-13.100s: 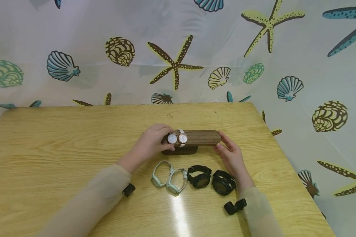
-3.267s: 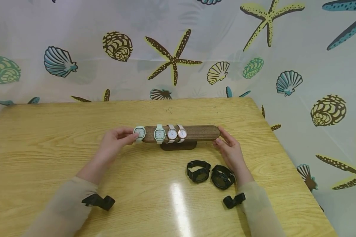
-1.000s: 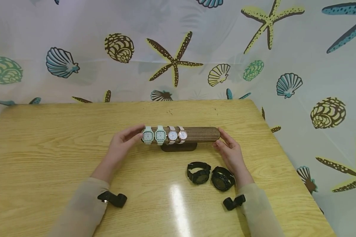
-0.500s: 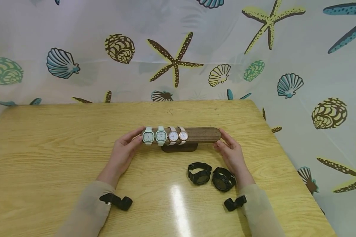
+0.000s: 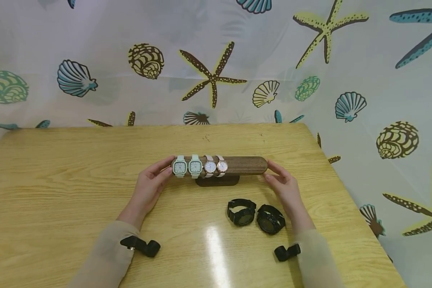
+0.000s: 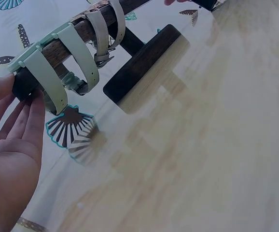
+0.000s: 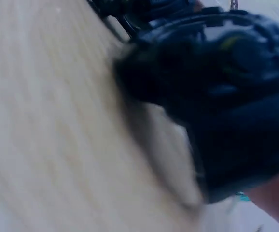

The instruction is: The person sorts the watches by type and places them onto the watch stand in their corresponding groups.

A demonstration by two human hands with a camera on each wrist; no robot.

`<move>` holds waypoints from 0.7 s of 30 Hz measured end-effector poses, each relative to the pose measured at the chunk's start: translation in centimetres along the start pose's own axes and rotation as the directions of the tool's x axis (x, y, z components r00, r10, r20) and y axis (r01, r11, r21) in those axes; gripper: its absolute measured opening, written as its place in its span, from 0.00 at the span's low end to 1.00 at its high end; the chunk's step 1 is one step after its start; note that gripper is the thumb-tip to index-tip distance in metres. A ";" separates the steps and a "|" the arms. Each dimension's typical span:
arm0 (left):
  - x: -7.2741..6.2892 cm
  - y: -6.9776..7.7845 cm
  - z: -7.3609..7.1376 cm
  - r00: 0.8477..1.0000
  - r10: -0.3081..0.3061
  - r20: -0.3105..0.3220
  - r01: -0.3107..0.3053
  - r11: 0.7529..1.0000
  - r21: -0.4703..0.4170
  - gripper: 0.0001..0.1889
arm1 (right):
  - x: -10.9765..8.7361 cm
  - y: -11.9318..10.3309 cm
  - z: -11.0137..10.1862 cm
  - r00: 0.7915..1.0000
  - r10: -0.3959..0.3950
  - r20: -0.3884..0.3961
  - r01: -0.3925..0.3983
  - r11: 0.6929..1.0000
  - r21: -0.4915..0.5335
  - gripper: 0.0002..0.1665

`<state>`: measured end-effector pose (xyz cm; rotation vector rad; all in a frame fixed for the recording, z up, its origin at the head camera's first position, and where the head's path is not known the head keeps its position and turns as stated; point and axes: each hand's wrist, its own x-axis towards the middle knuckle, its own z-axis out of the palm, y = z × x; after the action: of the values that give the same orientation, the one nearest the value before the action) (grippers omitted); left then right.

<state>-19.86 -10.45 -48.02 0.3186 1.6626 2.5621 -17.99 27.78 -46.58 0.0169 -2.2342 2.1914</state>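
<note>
A dark wooden watch stand [image 5: 246, 165] stands on the table with four-sided mint watches [image 5: 180, 167] at its left end. Beside them are two pale-strapped watches [image 5: 210, 166] with round dials and rose-gold rims. My left hand [image 5: 149, 184] pinches the stand's left end; the left wrist view shows its fingers under the bar and the mint straps looped round it. My right hand [image 5: 288, 190] is at the right end, fingertips by the tip, thumb lowered beside it. Two black watches [image 5: 242, 214] lie in front of the stand, one large and blurred in the right wrist view.
The wooden table [image 5: 75, 192] ends at a patterned cloth [image 5: 111, 96] behind and on the right. The second black watch [image 5: 270, 221] lies close to my right forearm. Small black cameras [image 5: 149, 247] sit on both wrists.
Both mint watches went from the table onto the stand, the last slid on by my left hand, which now grips the stand's end. Just now my right hand shifts slightly right, its thumb loosening.
</note>
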 end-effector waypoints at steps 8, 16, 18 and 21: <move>0.0 -0.1 0.0 1.000 0.001 0.000 -0.001 1.000 0.004 0.23 | -1.7 -3.4 0.1 0.989 -0.133 0.068 0.149 0.880 -0.451 0.20; 0.0 -0.1 -0.1 1.000 -0.003 0.005 0.003 1.000 0.001 0.23 | -3.6 -5.9 2.7 0.813 -0.035 0.581 0.457 0.657 -0.600 0.20; 0.0 -0.1 -0.1 1.000 -0.003 0.005 0.003 1.000 0.003 0.23 | -3.8 -6.1 3.3 0.762 -0.013 0.648 0.508 0.633 -0.584 0.20; 0.0 -0.1 -0.1 1.000 0.000 0.008 0.000 1.000 0.007 0.23 | -4.0 -6.3 4.0 0.707 0.002 0.707 0.568 0.593 -0.570 0.18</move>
<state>-19.86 -10.47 -48.12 0.3286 1.6692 2.5520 -13.95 23.67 -40.45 1.2368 -2.9963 0.9403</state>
